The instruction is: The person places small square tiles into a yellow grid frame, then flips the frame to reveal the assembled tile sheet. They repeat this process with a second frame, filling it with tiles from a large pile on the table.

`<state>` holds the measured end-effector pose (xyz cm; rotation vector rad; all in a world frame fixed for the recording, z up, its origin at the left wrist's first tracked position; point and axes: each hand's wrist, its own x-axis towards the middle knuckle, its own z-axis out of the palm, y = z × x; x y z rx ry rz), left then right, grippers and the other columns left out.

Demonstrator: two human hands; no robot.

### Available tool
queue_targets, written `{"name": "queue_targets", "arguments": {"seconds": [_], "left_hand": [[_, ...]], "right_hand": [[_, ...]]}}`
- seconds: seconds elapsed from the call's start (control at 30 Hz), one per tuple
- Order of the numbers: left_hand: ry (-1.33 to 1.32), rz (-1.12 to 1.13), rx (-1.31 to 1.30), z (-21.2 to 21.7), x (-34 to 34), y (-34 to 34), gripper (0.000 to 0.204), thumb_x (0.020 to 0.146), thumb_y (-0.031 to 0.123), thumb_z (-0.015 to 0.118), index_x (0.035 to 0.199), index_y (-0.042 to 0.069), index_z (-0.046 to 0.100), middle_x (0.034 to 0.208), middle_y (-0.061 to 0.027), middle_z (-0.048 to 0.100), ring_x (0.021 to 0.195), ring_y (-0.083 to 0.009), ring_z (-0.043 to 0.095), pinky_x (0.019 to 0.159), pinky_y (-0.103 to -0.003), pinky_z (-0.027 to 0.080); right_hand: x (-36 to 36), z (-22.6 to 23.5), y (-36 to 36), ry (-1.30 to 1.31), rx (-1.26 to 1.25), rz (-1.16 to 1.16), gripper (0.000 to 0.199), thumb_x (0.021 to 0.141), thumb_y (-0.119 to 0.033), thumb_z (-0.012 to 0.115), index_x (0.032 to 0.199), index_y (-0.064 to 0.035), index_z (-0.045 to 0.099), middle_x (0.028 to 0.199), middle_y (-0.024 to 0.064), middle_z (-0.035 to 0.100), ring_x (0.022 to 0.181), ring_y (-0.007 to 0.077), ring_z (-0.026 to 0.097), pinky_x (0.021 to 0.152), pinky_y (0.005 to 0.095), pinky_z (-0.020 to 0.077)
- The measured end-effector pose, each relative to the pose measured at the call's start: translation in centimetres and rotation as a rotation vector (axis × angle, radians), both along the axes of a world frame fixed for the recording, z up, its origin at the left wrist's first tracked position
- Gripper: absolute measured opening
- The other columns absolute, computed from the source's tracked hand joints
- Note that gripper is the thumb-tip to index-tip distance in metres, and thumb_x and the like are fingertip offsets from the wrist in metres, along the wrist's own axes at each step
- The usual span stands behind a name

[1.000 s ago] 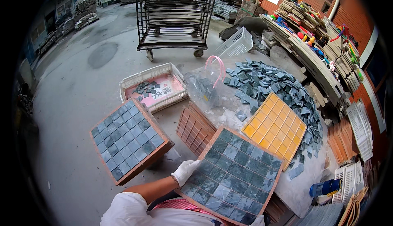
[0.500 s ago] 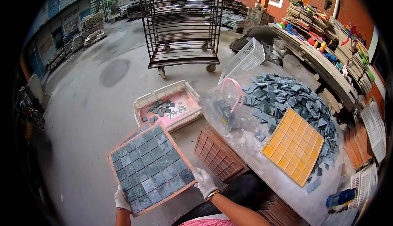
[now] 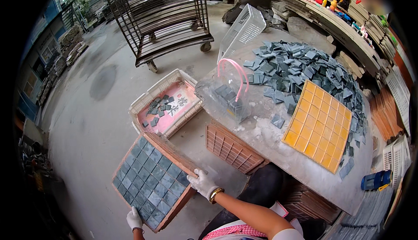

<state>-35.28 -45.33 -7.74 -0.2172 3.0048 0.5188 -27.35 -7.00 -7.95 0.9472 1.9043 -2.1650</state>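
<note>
Currently both gloved hands grasp the tile frame (image 3: 153, 182), a square terracotta tray filled w/ grey-green glossy tiles, held over the concrete floor (image 3: 87, 122). Left hand (image 3: 134, 219) clamps near corner; right hand (image 3: 203, 183) clamps right-side edge, so frame lies betw. the two, tilted diagonally. Desk (image 3: 265, 140) w/ yellow grid mould (image 3: 318, 124) & loose tile heap (image 3: 300, 68) stands to the right, nearer right hand.

Two gloved hands (image 3: 203, 183), one tile-filled tray (image 3: 152, 174), one yellow grid (image 3: 317, 125), two white baskets (image 3: 165, 102)
</note>
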Motion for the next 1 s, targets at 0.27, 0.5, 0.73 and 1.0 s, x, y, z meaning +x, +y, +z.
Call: {"name": "queue_targets", "arguments": {"seconds": [0.27, 0.5, 0.73, 1.0], "left_hand": [[-0.161, 0.068, 0.206, 1.8, -0.1, -0.1, 0.066, 0.096, 0.053, 0.032, 0.058, 0.002, 0.048, 0.041, -0.0074, 0.043, 0.032, -0.0189, 0.048, 0.031, -0.032, 0.038], [-0.235, -0.174, -0.621, 3.6, -5.3, -2.5, 0.066, 0.091, 0.056, 0.043, 0.062, -0.003, 0.055, 0.052, -0.0181, 0.057, 0.050, -0.0357, 0.058, 0.051, -0.043, 0.048], [-0.054, -1.020, 0.323, 13.2, 3.4, 30.1, 0.028, 0.086, 0.029, 0.057, 0.086, 0.002, 0.062, 0.075, -0.0196, 0.063, 0.074, -0.0378, 0.063, 0.065, -0.041, 0.049], [0.118, -1.286, 0.491, 8.2, 12.1, 59.0, 0.052, 0.083, 0.042, 0.060, 0.117, 0.004, 0.052, 0.106, -0.0226, 0.063, 0.098, -0.0420, 0.060, 0.084, -0.047, 0.047]], "right_hand": [[2.5, 6.1, 2.8, 0.144, 0.321, -0.058, 0.055, 0.090, -0.036, 0.056, 0.127, 0.0030, 0.047, 0.110, 0.0250, 0.062, 0.099, 0.0361, 0.062, 0.088, 0.0385, 0.0484], [16.1, 8.6, 11.4, 0.287, -0.466, -0.435, 0.037, 0.095, -0.022, 0.055, 0.121, 0.0038, 0.050, 0.100, 0.0113, 0.062, 0.083, 0.0147, 0.062, 0.074, 0.0280, 0.0537], [33.3, 9.1, 16.5, 0.492, -0.188, -1.116, 0.031, 0.096, -0.021, 0.053, 0.118, 0.0004, 0.051, 0.101, 0.0158, 0.062, 0.081, 0.0193, 0.064, 0.073, 0.0290, 0.0546], [40.1, 7.6, 31.0, -0.525, 0.783, -1.041, 0.056, 0.082, -0.038, 0.064, 0.119, 0.0025, 0.053, 0.110, 0.0215, 0.063, 0.095, 0.0299, 0.063, 0.084, 0.0370, 0.0490]]}}
